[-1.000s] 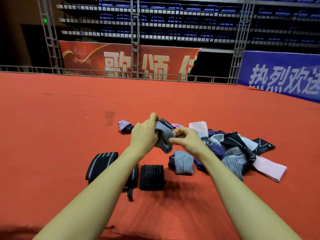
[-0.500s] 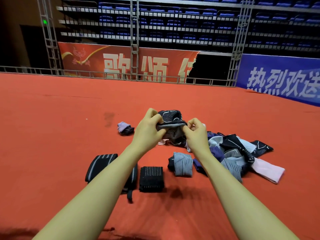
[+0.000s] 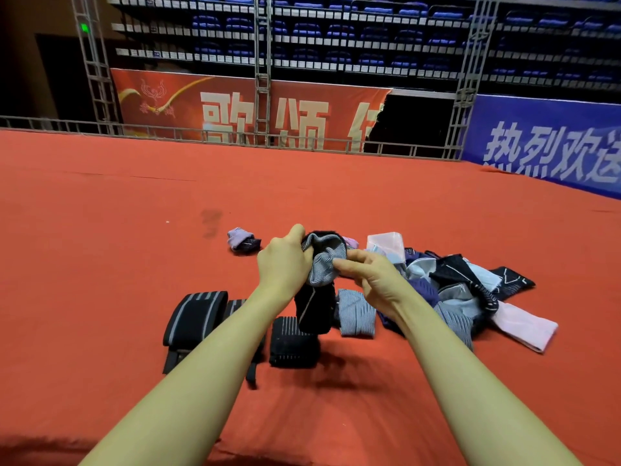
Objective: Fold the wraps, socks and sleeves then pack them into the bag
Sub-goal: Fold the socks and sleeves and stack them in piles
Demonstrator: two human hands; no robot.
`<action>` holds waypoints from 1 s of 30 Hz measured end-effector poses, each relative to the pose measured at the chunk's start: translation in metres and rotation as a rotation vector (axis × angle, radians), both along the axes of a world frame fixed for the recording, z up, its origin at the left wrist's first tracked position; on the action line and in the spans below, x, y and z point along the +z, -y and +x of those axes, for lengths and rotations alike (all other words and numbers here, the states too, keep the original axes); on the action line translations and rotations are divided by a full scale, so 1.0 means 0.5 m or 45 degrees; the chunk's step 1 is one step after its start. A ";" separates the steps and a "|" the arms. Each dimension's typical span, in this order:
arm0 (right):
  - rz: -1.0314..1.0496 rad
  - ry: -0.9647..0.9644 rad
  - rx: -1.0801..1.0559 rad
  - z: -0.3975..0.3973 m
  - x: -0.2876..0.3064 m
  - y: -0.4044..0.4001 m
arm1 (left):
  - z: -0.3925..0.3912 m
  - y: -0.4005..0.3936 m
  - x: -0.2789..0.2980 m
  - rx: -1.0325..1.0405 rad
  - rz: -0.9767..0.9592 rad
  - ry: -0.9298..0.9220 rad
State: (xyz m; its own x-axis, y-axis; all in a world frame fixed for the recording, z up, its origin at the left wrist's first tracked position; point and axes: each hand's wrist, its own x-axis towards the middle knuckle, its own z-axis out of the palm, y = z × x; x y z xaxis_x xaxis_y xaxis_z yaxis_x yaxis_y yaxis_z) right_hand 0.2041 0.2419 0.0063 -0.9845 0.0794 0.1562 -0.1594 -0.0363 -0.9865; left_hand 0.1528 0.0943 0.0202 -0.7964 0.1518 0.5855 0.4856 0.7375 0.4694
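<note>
Holding a sock point(image 3: 322, 264) up over the red floor point(image 3: 100, 264) with both hands. Left hand point(image 3: 284, 264) wrapped round its left side, thumb on top. Right hand point(image 3: 373, 280) pinching the striped cuff with fingertips. Black end hanging down below. Looks like rolling the cuff over, so this fold is only partly done.

Just under the hands: a folded striped sock point(image 3: 356, 312). Near the left arm: a rolled wrap point(image 3: 195, 317) and a small black roll point(image 3: 294, 341). Further back: a small purple bundle point(image 3: 242, 239). So a few things look done.

To the right: a big loose pile point(image 3: 463, 290) waiting, with a pink sleeve point(image 3: 524, 326) sticking out. Lots left to fold. No bag in view, so packing probably not started.
</note>
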 end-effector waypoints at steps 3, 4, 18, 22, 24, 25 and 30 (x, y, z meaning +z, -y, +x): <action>0.012 -0.056 -0.233 -0.007 -0.005 0.006 | 0.002 -0.005 -0.010 -0.030 0.063 0.060; 0.071 -0.104 -0.380 -0.011 -0.006 0.003 | 0.002 -0.005 -0.014 -0.081 0.125 0.095; -0.004 -0.077 -0.433 -0.029 -0.035 -0.014 | -0.008 -0.021 -0.042 -0.367 0.189 0.155; -0.154 -0.057 -0.005 -0.024 -0.028 -0.022 | -0.018 -0.025 -0.019 -0.116 0.117 0.077; 0.085 -0.077 -0.079 -0.020 -0.020 -0.021 | -0.026 -0.023 -0.007 -0.070 0.070 0.069; 0.218 -0.097 -0.191 -0.018 -0.014 -0.018 | -0.032 -0.022 -0.004 -0.057 0.044 0.063; 0.579 -0.184 -0.785 -0.028 0.011 -0.020 | -0.036 -0.015 0.007 -0.002 -0.132 0.027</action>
State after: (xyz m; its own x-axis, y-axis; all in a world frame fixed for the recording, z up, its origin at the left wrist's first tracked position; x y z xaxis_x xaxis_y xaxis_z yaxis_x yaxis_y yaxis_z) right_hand 0.1903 0.2517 0.0120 -0.7509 0.5029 0.4280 -0.1477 0.5038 -0.8511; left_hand 0.1350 0.1020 0.0239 -0.8081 0.2116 0.5498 0.4774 0.7820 0.4007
